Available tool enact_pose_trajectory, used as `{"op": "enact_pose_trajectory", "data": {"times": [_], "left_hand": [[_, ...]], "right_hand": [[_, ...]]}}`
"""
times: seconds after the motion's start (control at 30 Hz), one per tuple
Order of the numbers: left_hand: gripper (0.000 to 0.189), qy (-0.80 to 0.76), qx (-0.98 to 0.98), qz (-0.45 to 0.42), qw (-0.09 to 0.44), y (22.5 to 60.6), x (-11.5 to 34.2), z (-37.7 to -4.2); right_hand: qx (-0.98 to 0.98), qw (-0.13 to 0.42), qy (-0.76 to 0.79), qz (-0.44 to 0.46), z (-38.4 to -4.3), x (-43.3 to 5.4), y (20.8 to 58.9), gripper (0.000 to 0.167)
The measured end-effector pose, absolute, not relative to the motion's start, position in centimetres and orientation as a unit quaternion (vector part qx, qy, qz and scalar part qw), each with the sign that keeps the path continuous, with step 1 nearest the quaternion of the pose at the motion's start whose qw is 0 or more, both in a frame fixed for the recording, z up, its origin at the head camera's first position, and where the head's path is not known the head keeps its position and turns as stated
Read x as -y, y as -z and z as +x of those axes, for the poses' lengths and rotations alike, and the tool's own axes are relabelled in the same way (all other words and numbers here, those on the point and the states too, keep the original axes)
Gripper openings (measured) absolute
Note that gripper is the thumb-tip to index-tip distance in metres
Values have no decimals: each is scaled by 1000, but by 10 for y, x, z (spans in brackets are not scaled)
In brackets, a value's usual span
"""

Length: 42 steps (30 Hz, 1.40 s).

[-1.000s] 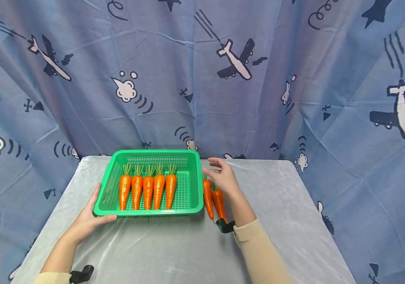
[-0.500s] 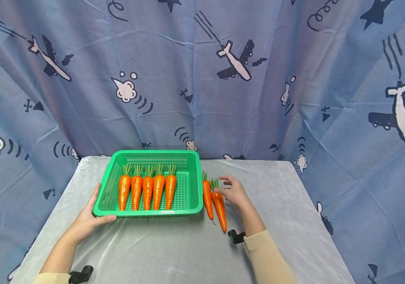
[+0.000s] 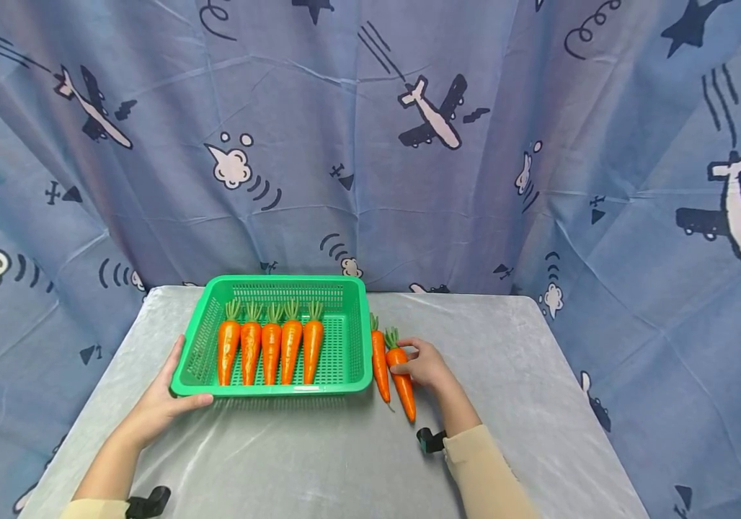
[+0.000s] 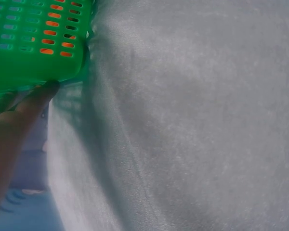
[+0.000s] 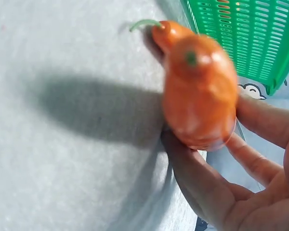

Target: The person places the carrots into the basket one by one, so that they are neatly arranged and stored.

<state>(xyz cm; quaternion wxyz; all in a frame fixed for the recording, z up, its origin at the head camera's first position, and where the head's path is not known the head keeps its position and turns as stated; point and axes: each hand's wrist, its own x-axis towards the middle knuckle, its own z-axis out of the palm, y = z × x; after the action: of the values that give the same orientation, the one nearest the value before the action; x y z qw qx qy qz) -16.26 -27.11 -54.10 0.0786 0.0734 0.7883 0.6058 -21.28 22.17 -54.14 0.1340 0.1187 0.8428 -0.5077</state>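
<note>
A green plastic basket [image 3: 356, 339] stands at the left of the table, with several orange carrots [image 3: 271, 346] in a row inside, green tops to the back. My left hand [image 3: 150, 414] grips its near left corner, thumb along the front rim and fingers at the left side. Right of the basket, my right hand [image 3: 430, 366] pinches a carrot [image 3: 406, 393] near its top. In the right wrist view this carrot [image 5: 200, 96] points its tip at the camera, between thumb and fingers. Another carrot [image 3: 379, 360] lies between it and the basket wall.
A grey cloth [image 3: 280, 461] covers the table. Behind and at both sides hangs a blue curtain [image 3: 305, 180] with airplane prints. Each wrist carries a black camera mount [image 3: 432, 440].
My right hand has moved from above the loose carrots, right and toward me, then closed on the right-hand carrot. The left hand and basket have stayed in place.
</note>
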Motion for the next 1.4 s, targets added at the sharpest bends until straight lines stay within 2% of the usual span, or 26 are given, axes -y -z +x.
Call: {"op": "enact_pose_trajectory", "data": {"times": [0.23, 0.47, 0.93, 1.4], "left_hand": [[121, -605, -789, 76, 78, 543, 272, -163], [121, -605, -789, 74, 78, 542, 272, -162], [122, -597, -795, 74, 81, 539, 272, -164], [121, -603, -790, 75, 79, 541, 272, -163]], "right_hand": [[-825, 129, 537, 121, -212, -223, 539, 57], [-797, 95, 585, 114, -214, -230, 535, 53], [-791, 56, 604, 86, -215, -233, 499, 54], [-773, 53, 632, 14, -213, -198, 455, 55]]}}
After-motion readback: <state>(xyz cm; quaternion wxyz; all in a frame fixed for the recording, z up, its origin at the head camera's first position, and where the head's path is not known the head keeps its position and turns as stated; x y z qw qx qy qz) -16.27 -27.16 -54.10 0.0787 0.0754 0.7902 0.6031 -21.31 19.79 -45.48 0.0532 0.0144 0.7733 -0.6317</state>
